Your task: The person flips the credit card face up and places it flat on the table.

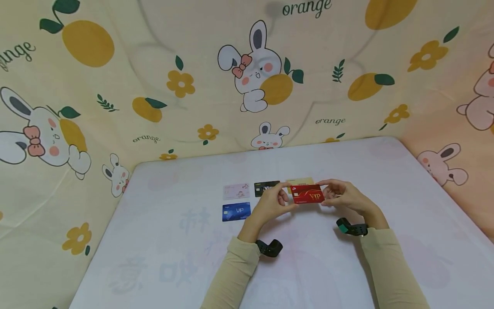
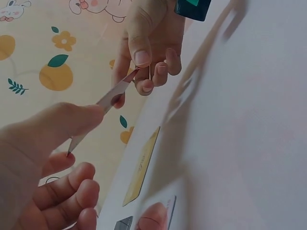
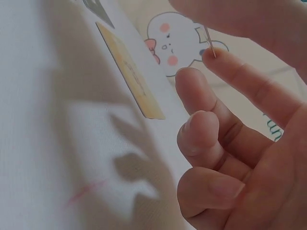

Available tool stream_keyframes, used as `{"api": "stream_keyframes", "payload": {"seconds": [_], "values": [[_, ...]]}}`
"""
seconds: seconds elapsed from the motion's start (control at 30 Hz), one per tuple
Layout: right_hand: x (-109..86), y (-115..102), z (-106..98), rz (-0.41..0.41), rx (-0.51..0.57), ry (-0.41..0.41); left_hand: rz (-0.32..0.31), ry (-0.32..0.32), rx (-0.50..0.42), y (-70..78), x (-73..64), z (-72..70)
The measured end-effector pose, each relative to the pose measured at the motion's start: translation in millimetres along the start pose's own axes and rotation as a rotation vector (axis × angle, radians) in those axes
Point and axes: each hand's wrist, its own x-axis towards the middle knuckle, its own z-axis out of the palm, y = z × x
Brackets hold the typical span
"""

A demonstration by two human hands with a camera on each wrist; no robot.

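A red VIP card is held above the table between both hands, its face toward the head camera. My left hand pinches its left end between thumb and fingers. At the other end, my right hand pinches it with thumb and index finger. The left wrist view shows the card nearly edge-on, spanning from one hand to the other. In the right wrist view, the remaining right-hand fingers curl loosely beneath it. Behind the red card lies a gold card, partly covered from the head view.
On the white-covered table lie a pale pink card, a black VIP card partly behind the left hand, and a blue VIP card in front of them. A patterned cloth hangs behind the table.
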Motion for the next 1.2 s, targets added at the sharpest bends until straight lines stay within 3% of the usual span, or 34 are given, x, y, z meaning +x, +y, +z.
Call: {"api": "stream_keyframes", "payload": {"seconds": [0.27, 0.43, 0.67, 0.93, 1.2], "values": [[-0.4, 3, -1, 0.030, 0.020, -0.025, -0.082, -0.040, 0.048, -2.7, 0.1, 4.1], [0.6, 6, -1, 0.033, -0.002, -0.044, -0.091, -0.049, 0.116, -6.1, 0.0, 7.9], [0.3, 9, -4, 0.069, -0.018, -0.078, -0.118, -0.061, 0.140, -8.0, 0.3, 12.7], [1.0, 11, -2, 0.087, -0.110, -0.075, -0.191, -0.054, 0.163, -7.4, 1.2, 19.8], [3.4, 12, 0, 0.127, -0.175, -0.050, -0.178, -0.047, 0.246, -10.7, 4.2, 22.9]]}}
